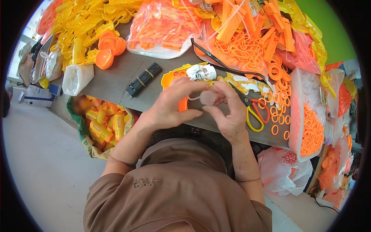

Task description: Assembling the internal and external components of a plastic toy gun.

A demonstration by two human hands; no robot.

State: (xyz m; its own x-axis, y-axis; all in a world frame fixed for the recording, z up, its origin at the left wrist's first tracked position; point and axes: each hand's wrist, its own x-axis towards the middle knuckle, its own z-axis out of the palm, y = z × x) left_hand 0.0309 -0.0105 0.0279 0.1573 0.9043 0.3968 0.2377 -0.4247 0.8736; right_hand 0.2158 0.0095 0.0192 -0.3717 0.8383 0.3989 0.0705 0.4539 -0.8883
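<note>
A small translucent whitish disc (pixel 208 98) is pinched between the thumb and fingers of my right hand (pixel 232 116). From its left side a thin pale strip curves toward my left hand (pixel 172 101). That hand arches beside the disc with thumb and fingers spread apart, its fingertips close to my right fingers. Under the left hand, partly covered, lies a yellow and orange toy-like shell (pixel 168 79). Just beyond both hands is a white part with dark detail (pixel 201 72). Scissors (pixel 256 116) with red and yellow handles lie right of my right hand.
A black block bound with a band (pixel 143 80) lies left on the grey table. Orange rings (pixel 275 112) are scattered at right beside a translucent bin (pixel 295 133). Yellow parts (pixel 79 23) and bagged orange pieces (pixel 166 25) fill the back. A sack (pixel 83 133) of yellow parts stands lower left.
</note>
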